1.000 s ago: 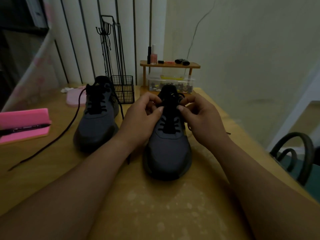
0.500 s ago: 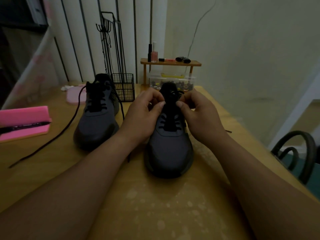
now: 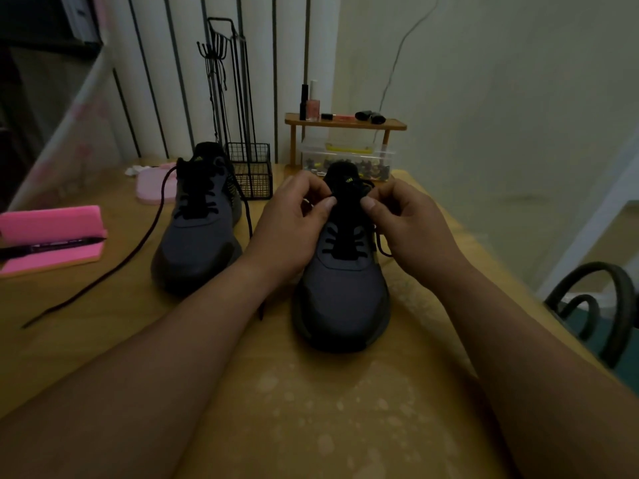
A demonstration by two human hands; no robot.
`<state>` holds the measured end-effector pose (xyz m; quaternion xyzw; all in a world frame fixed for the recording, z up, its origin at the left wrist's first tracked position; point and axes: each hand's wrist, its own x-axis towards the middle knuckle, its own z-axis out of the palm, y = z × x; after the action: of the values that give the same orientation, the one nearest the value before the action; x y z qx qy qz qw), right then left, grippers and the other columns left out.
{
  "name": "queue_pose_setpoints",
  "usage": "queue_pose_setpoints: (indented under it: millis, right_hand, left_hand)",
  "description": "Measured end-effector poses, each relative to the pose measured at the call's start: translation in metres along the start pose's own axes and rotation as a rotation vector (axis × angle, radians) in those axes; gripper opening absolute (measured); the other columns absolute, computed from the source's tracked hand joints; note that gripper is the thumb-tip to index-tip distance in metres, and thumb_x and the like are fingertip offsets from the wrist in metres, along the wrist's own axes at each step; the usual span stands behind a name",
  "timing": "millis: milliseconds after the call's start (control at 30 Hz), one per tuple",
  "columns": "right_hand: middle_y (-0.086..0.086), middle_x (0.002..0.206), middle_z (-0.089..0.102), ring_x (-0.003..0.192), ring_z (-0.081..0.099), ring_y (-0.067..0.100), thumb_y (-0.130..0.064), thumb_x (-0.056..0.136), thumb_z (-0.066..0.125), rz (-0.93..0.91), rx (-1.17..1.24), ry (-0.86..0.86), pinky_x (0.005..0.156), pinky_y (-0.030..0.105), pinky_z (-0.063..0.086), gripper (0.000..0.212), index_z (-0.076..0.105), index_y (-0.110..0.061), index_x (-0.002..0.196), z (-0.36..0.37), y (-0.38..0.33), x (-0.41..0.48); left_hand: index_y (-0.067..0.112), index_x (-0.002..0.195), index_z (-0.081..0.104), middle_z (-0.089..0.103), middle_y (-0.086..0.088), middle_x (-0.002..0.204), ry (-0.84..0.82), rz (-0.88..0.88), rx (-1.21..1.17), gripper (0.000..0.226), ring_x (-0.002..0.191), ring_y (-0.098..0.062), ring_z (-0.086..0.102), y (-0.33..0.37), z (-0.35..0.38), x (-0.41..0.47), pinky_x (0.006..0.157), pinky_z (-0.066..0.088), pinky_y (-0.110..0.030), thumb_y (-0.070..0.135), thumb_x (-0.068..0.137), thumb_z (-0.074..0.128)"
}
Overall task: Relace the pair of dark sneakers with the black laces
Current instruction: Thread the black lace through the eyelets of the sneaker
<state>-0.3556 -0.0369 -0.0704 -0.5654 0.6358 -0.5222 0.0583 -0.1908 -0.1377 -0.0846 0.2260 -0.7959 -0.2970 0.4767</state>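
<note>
Two dark grey sneakers stand on the wooden table (image 3: 311, 409), toes toward me. The right sneaker (image 3: 342, 292) is in front of me, laced up its lower eyelets. My left hand (image 3: 294, 223) and my right hand (image 3: 411, 223) sit at its top eyelets, each pinching the black lace (image 3: 380, 245) beside the tongue; a loop of lace hangs under my right hand. The left sneaker (image 3: 198, 233) stands further left, laced, with a long loose black lace end (image 3: 114, 267) trailing across the table to the left.
A pink foam block (image 3: 52, 226) with a black pen (image 3: 52, 245) lies at the left edge. A black wire basket stand (image 3: 250, 174) and a small wooden shelf (image 3: 345, 124) with bottles stand at the back. A dark chair back (image 3: 598, 305) is at the right.
Both hands stay at the top of the right sneaker; they have shifted slightly up the tongue, the thumbs a little farther apart. The left sneaker has not moved.
</note>
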Motion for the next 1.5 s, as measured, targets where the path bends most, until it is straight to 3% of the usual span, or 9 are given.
queue_pose_setpoints:
  millis: [133, 300, 467, 567, 767, 933, 1133, 1267, 1500]
  right_hand:
    - [0.0, 0.084, 0.064, 0.076, 0.057, 0.011, -0.025, 0.104, 0.061, -0.003, -0.023, 0.016, 0.069, 0.033, 0.049, 0.013, 0.065, -0.016, 0.096, 0.002, -0.002, 0.0]
    - [0.003, 0.087, 0.062, 0.071, 0.054, 0.004, -0.026, 0.108, 0.054, 0.044, -0.019, 0.004, 0.061, 0.019, 0.044, 0.017, 0.06, -0.015, 0.097, 0.004, -0.004, 0.0]
    - [0.003, 0.091, 0.066, 0.086, 0.064, 0.02, -0.03, 0.105, 0.059, 0.031, -0.014, -0.018, 0.076, 0.041, 0.054, 0.012, 0.061, -0.02, 0.099, 0.001, -0.002, 0.0]
    - [0.003, 0.092, 0.069, 0.088, 0.067, 0.021, -0.029, 0.103, 0.064, 0.024, 0.012, -0.017, 0.08, 0.044, 0.057, 0.008, 0.064, -0.021, 0.099, -0.003, -0.001, 0.0]
    - [0.003, 0.089, 0.068, 0.082, 0.063, 0.015, -0.026, 0.105, 0.061, 0.075, 0.048, -0.006, 0.08, 0.044, 0.055, 0.014, 0.067, -0.017, 0.096, -0.001, -0.001, 0.0]
    - [0.009, 0.101, 0.07, 0.095, 0.065, 0.025, -0.027, 0.107, 0.052, 0.145, 0.05, -0.023, 0.089, 0.052, 0.054, 0.02, 0.065, -0.014, 0.099, -0.002, -0.006, 0.002]
    - [0.009, 0.098, 0.07, 0.085, 0.064, 0.024, -0.027, 0.106, 0.056, 0.166, 0.159, -0.081, 0.076, 0.036, 0.051, 0.017, 0.065, -0.013, 0.103, -0.009, -0.006, 0.002]
    - [0.004, 0.095, 0.073, 0.084, 0.068, 0.008, -0.023, 0.103, 0.066, 0.091, 0.162, -0.108, 0.07, 0.017, 0.051, 0.008, 0.066, -0.017, 0.107, -0.014, 0.0, 0.0]
    - [0.001, 0.087, 0.065, 0.076, 0.059, 0.005, -0.016, 0.104, 0.062, 0.079, 0.172, -0.067, 0.071, 0.021, 0.05, 0.01, 0.066, -0.01, 0.098, -0.006, -0.003, 0.0]
  left_hand:
    - [0.017, 0.101, 0.06, 0.06, 0.005, 0.099, 0.019, 0.036, 0.016, 0.004, 0.087, -0.008, 0.059, 0.002, 0.0, 0.0, 0.074, 0.048, -0.016, 0.018, 0.104, 0.06]
    - [0.019, 0.1, 0.054, 0.059, 0.005, 0.088, 0.042, 0.036, -0.02, 0.008, 0.08, -0.011, 0.059, 0.003, -0.001, 0.003, 0.073, 0.054, -0.033, 0.017, 0.107, 0.054]
    - [0.019, 0.109, 0.06, 0.066, 0.002, 0.1, -0.022, -0.059, -0.094, 0.005, 0.093, -0.012, 0.066, 0.002, -0.004, 0.002, 0.082, 0.059, -0.033, 0.021, 0.107, 0.057]
    - [0.018, 0.11, 0.063, 0.067, 0.001, 0.103, -0.036, -0.078, -0.121, 0.006, 0.092, -0.009, 0.067, 0.005, -0.004, 0.001, 0.079, 0.058, -0.023, 0.018, 0.105, 0.059]
    - [0.016, 0.107, 0.063, 0.067, 0.002, 0.099, -0.019, -0.068, -0.1, 0.007, 0.087, -0.008, 0.065, 0.006, -0.002, 0.001, 0.073, 0.056, -0.022, 0.017, 0.107, 0.057]
    - [0.016, 0.106, 0.062, 0.065, 0.005, 0.095, -0.024, -0.064, -0.085, 0.007, 0.084, -0.005, 0.062, 0.005, -0.001, 0.001, 0.072, 0.052, -0.019, 0.017, 0.107, 0.055]
    - [0.015, 0.109, 0.062, 0.067, 0.003, 0.098, -0.025, -0.08, -0.12, 0.006, 0.086, -0.005, 0.064, 0.006, -0.001, 0.001, 0.071, 0.053, -0.017, 0.017, 0.107, 0.057]
    - [0.015, 0.112, 0.063, 0.068, 0.001, 0.103, -0.032, -0.104, -0.154, 0.007, 0.087, -0.002, 0.066, 0.006, 0.0, 0.0, 0.071, 0.054, -0.015, 0.016, 0.105, 0.06]
    - [0.016, 0.107, 0.063, 0.068, 0.001, 0.098, -0.005, -0.113, -0.127, 0.005, 0.086, -0.01, 0.066, 0.004, 0.003, 0.001, 0.07, 0.056, -0.02, 0.018, 0.106, 0.058]
